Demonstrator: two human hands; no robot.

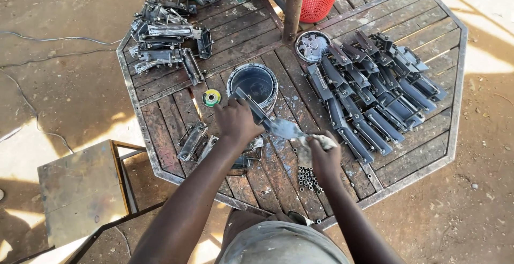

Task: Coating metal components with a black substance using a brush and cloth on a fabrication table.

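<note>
Head view shows a metal bracket held over the wooden table, just in front of the paint can; the left hand is clamped on its dark end; the right hand is closed around a rag pressed to its grey (wet-looking) end; painted brackets lie to the right, nuts below.

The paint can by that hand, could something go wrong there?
Maybe. The open paint can stands right behind the left hand, which holds a metal bracket over it, so a bump could tip it. The rag in the right hand looks wet, so paint may drip onto the small nuts below. The wet bracket could also slip from the grip.
</note>
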